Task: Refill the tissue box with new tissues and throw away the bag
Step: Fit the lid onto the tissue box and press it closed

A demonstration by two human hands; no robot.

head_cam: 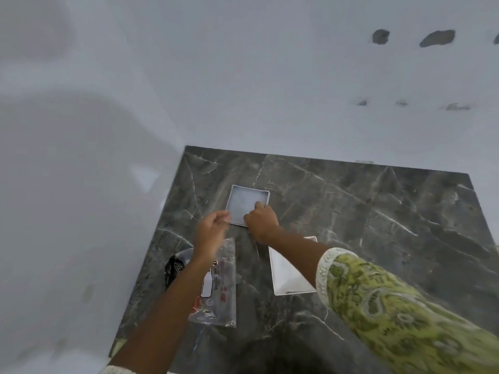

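Note:
A white open tissue box lies on the dark marble table, filled with white tissues. My right hand rests on its near right corner, fingers pressing on the tissues. My left hand is at the box's near left corner, fingers curled against the edge. A clear plastic bag with red and black print lies flat on the table under my left forearm. A second white box part, open and empty, sits near my right forearm.
A white wall rises behind and to the left of the table, with dark chipped marks high on the right. A black printed item lies by the table's left edge, beside the bag.

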